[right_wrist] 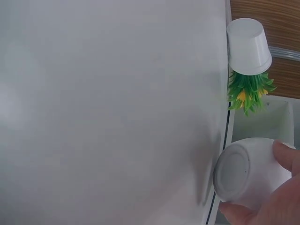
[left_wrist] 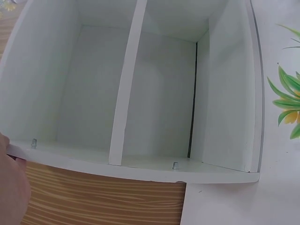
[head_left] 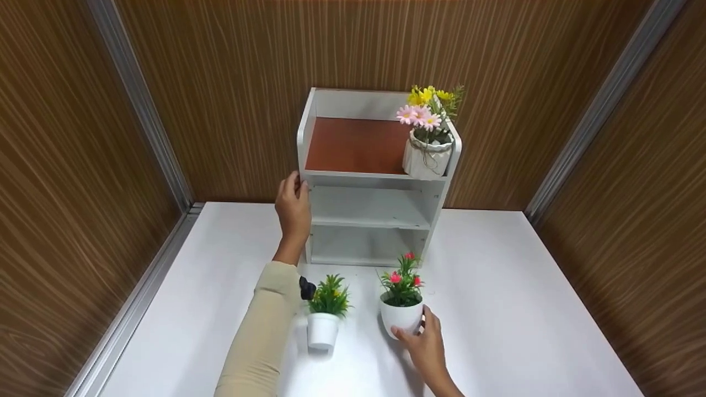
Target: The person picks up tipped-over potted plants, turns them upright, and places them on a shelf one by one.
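Note:
A small white shelf unit with a brown-red top board stands against the back wall. At its left side panel, my left hand grips the edge; the left wrist view shows the shelf compartments and part of that hand. My right hand holds a round white flower pot with red flowers and green leaves, thumb and fingers around its lower body. In the right wrist view the underside of this pot shows, just over the table surface.
Left of the held pot stands a smaller white pot with a green and yellow plant. A pot wrapped in twine, with pink and yellow flowers, sits on the shelf's top right. Wood-patterned walls surround the white table.

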A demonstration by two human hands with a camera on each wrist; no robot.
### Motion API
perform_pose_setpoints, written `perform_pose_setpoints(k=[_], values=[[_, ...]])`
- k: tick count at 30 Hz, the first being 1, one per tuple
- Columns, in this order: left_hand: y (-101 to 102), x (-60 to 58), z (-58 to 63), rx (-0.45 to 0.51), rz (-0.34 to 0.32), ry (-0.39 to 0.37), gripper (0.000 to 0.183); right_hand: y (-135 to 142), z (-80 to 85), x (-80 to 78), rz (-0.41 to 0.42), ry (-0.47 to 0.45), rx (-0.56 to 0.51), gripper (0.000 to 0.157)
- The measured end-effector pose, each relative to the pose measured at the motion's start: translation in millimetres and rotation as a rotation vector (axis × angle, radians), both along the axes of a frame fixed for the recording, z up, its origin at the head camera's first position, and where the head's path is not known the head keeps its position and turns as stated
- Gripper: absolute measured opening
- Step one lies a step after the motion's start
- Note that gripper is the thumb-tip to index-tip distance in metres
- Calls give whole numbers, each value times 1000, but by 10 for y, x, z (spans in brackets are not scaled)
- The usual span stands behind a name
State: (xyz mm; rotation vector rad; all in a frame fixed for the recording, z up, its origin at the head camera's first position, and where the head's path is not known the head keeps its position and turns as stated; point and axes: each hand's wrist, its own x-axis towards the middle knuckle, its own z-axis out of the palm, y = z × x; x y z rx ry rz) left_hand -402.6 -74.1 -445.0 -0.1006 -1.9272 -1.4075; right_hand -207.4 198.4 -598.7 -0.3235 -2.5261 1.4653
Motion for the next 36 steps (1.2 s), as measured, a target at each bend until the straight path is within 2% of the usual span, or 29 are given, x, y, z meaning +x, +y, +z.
perform_pose_setpoints(k=[3,10,17,29,36], values=[[9,-3,-2,5,-1,3,35,24,3,30,-3,-13,-45,92],[22,-10,-13,-1,-3,0,35,64,-7,75,-8,-42,-73,96],[25,-2,-28,3,3,3,35,89,-3,84,-13,-66,-172,98],[20,-20,-17,8,9,25,35,144,-54,0,11,-31,-145,95],[28,-12,-32,12,9,21,35,197,-112,-105,55,-31,-257,97]])
